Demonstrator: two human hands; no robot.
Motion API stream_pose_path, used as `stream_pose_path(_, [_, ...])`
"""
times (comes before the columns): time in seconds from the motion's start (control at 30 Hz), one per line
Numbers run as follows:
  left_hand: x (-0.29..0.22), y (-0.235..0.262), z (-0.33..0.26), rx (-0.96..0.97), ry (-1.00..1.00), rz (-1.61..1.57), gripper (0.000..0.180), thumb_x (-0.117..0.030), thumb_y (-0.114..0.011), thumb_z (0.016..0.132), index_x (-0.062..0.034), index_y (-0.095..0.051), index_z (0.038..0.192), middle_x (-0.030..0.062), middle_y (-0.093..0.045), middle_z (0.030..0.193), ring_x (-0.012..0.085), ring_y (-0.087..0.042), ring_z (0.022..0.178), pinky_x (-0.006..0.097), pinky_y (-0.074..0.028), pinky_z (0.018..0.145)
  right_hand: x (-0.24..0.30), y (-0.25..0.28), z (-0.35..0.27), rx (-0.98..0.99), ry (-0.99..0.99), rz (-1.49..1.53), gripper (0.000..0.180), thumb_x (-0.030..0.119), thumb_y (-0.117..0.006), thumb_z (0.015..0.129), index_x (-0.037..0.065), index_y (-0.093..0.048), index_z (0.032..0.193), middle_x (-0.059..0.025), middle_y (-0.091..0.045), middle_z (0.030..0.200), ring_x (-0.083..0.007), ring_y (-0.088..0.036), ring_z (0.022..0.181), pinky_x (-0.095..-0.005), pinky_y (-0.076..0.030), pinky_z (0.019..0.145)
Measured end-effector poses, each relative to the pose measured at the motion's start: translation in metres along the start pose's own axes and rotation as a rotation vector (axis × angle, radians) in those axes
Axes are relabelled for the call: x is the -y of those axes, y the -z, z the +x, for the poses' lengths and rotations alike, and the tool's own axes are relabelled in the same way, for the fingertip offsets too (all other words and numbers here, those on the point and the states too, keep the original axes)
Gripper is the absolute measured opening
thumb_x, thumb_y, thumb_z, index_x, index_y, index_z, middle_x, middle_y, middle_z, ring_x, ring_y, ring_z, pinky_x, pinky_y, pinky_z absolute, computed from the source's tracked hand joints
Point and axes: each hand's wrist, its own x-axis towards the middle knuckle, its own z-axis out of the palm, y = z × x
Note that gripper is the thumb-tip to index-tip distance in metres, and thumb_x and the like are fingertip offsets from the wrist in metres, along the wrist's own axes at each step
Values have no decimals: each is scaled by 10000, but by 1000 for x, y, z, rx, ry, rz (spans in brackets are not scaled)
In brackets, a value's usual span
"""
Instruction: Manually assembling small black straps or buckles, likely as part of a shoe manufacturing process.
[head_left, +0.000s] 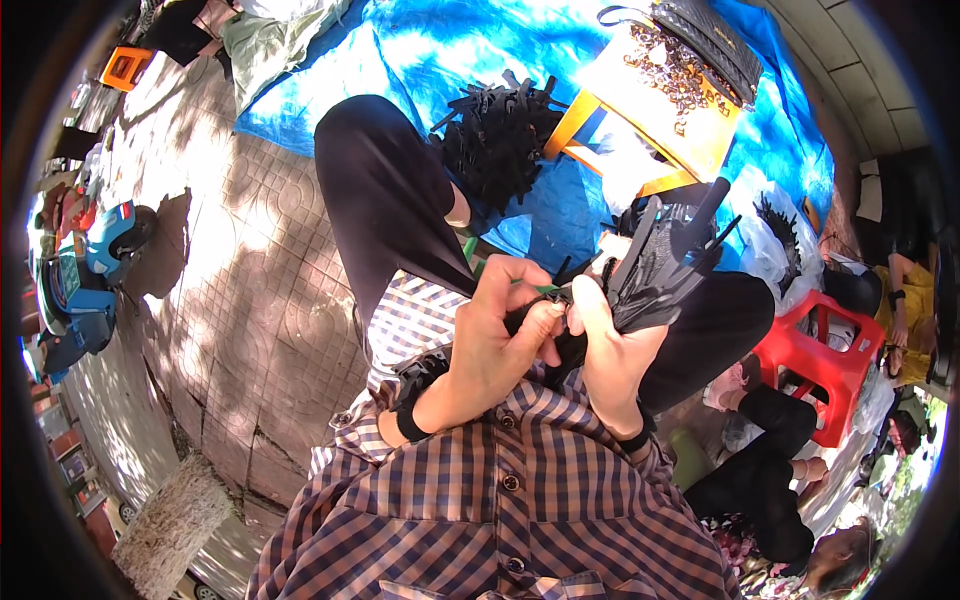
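In front of my lap both hands meet at the fingertips. My right hand (pixel 615 350) is closed round a fanned bundle of black strips (pixel 665 270), which point up and to the right. With thumb and fingers pinched, my left hand (pixel 505 320) grips the dark end of a strip at the right thumb. A small bit of green shows by the left fingers; what it belongs to is hidden. Beyond my knees lies a heap of similar black strips (pixel 500 140). Right of it, a low yellow-framed table (pixel 695 140) carries many small amber-coloured metallic pieces (pixel 675 80).
A blue tarp (pixel 430 45) spreads under the heap and table. A dark purse (pixel 715 45) lies on the table's far edge. Rightward are a clear plastic bag (pixel 770 225), a red stool (pixel 825 365) and seated people. A blue scooter (pixel 80 290) stands left, a stone block (pixel 170 530) lower left.
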Motion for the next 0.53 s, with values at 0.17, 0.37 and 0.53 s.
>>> stream_pose_path(0.17, [-2, 9, 6, 135, 82, -36, 162, -32, -524, 929, -28, -399, 1031, 76, -606, 755, 75, -522, 472, 192, -392, 419, -7, 5, 2, 96, 111, -155, 276, -100, -561, 829, -21, -523, 1090, -28, -530, 729, -67, -486, 541, -212, -393, 505])
stream_pose_path(0.37, [-7, 31, 15, 329, 565, -650, 227, -243, -519, 965, -37, -508, 1059, 22, -568, 743, 66, -421, 497, 181, -309, 453, -4, 19, 22, 30, 9, 93, 288, -67, -647, 799, -14, -580, 1074, -7, -592, 706, -50, -506, 532, -190, -389, 478])
stream_pose_path(0.53, [2, 26, 15, 551, 496, -545, 287, -285, -579, 927, -50, -516, 1078, 39, -595, 774, 93, -453, 491, 211, -330, 444, -3, 15, 21, 133, 1, 121, 377, -71, -645, 797, -1, -536, 1151, -58, -619, 753, -81, -536, 549, -211, -428, 483])
